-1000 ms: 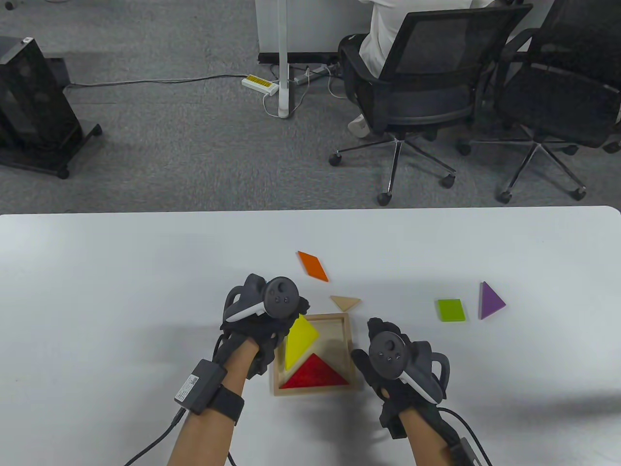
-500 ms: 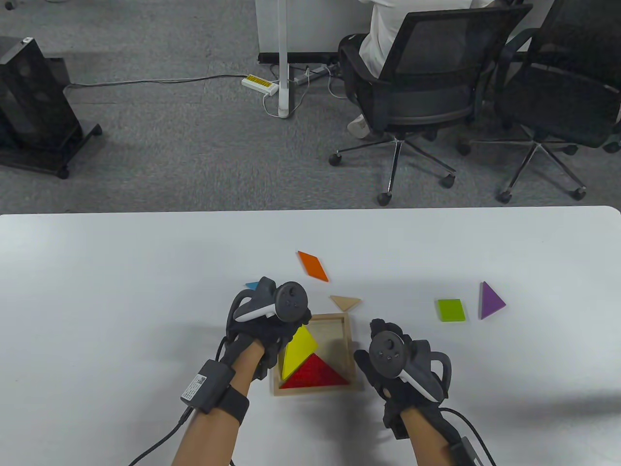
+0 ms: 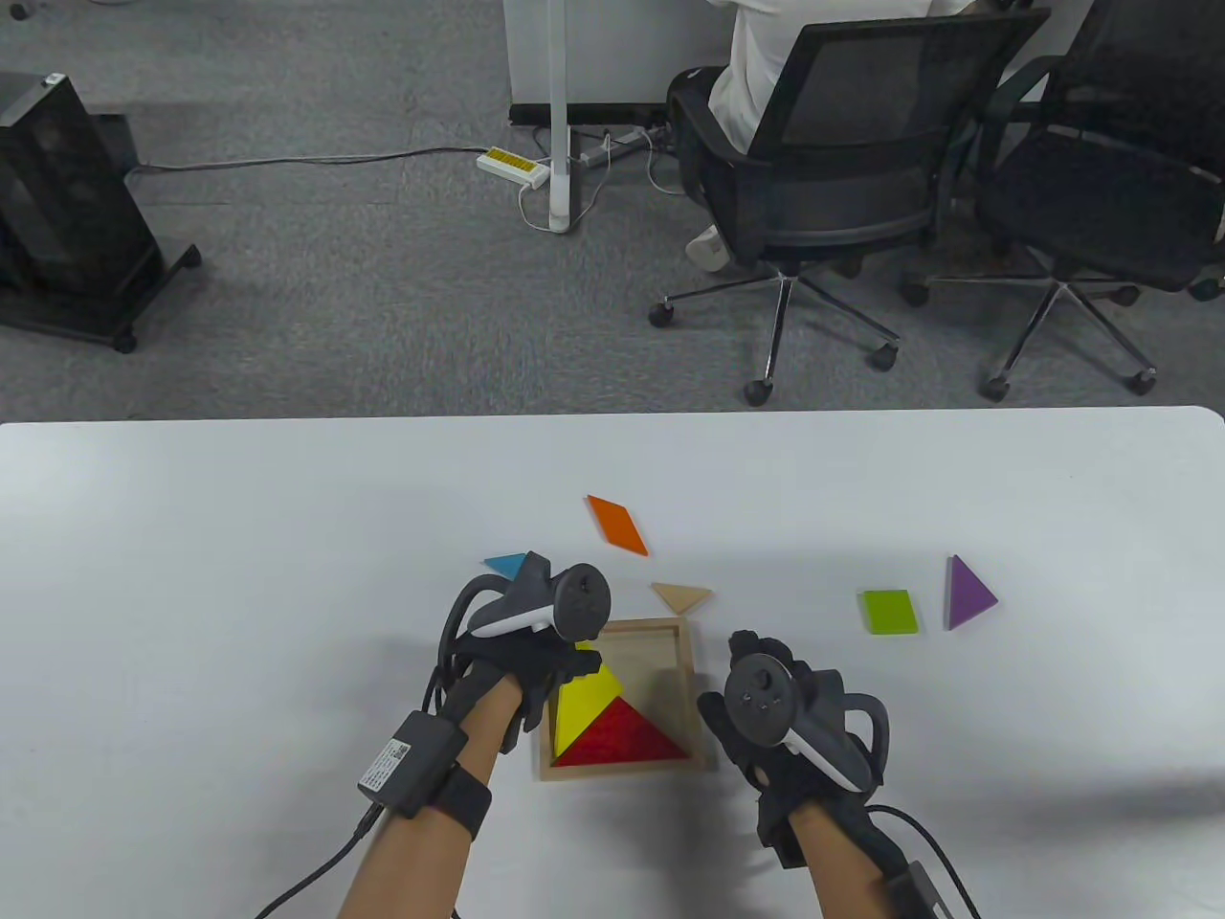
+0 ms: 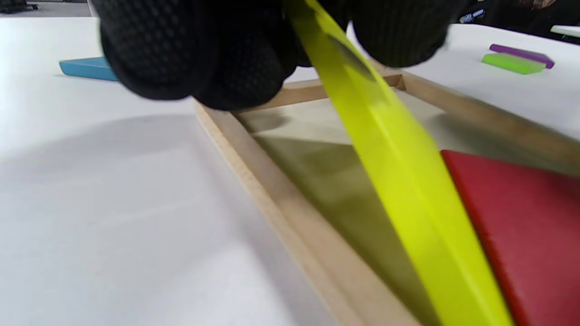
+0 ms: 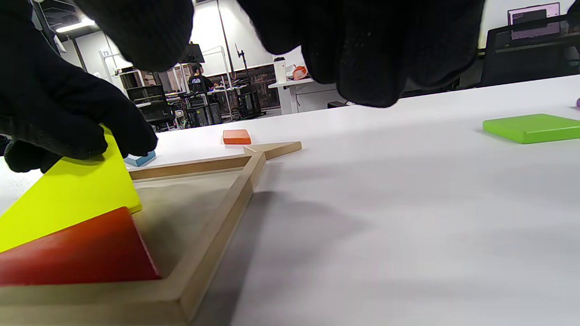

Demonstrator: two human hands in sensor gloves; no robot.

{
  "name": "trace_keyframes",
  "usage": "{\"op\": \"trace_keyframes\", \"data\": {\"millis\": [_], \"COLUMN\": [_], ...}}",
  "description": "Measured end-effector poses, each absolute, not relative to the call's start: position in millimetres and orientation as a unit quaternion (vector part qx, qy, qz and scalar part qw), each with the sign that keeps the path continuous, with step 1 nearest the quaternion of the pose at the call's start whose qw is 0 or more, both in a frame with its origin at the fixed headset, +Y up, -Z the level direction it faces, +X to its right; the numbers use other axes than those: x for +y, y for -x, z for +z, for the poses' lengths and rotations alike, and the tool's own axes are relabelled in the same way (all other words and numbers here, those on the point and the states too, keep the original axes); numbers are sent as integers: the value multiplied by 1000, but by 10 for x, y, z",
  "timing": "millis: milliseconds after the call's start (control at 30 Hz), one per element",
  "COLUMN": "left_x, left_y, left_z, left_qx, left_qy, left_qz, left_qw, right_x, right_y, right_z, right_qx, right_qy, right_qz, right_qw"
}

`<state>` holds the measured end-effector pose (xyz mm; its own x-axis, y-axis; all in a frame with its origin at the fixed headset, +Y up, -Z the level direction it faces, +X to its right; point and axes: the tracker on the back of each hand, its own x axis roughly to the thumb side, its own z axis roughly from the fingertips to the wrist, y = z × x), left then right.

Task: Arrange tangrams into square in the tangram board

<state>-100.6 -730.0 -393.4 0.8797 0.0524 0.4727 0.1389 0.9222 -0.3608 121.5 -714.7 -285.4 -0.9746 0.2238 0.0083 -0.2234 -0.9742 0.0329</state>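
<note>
The wooden tangram board [image 3: 696, 684] lies near the table's front, between my hands. A red triangle [image 3: 622, 742] lies flat in its near part. My left hand [image 3: 565, 662] pinches the far corner of a yellow triangle [image 3: 584, 706]. In the left wrist view the yellow triangle [image 4: 408, 181] slopes down into the board's left side, its low end beside the red triangle [image 4: 521, 217]. My right hand [image 3: 732, 694] hovers by the board's right rim, its fingers loosely curled and holding nothing.
Loose pieces lie on the white table: a blue triangle [image 3: 507, 565], an orange parallelogram [image 3: 617, 525] and a wood-coloured triangle [image 3: 681, 596] beyond the board, a green square [image 3: 890, 611] and a purple triangle [image 3: 968, 593] to the right. Office chairs stand past the far edge.
My left hand has drawn the yellow triangle nearer and lower into the board's left side, beside the red one. The blue triangle has come out from behind the hand. The right hand barely moved.
</note>
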Motion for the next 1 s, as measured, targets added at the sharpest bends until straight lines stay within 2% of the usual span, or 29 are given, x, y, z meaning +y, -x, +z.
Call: {"op": "trace_keyframes", "data": {"millis": [200, 1000], "left_x": [-7344, -7389], "left_y": [980, 981], "left_z": [-3915, -3884], "left_qx": [-248, -235], "left_qy": [193, 203], "left_qz": [-84, -132], "left_qw": [946, 941], "right_x": [-7154, -7183], "right_y": [-1234, -1272], "right_z": [-2860, -2883], "right_qx": [20, 30], "right_qy": [-3, 4], "right_qz": [994, 995], "right_qw": [107, 94]}}
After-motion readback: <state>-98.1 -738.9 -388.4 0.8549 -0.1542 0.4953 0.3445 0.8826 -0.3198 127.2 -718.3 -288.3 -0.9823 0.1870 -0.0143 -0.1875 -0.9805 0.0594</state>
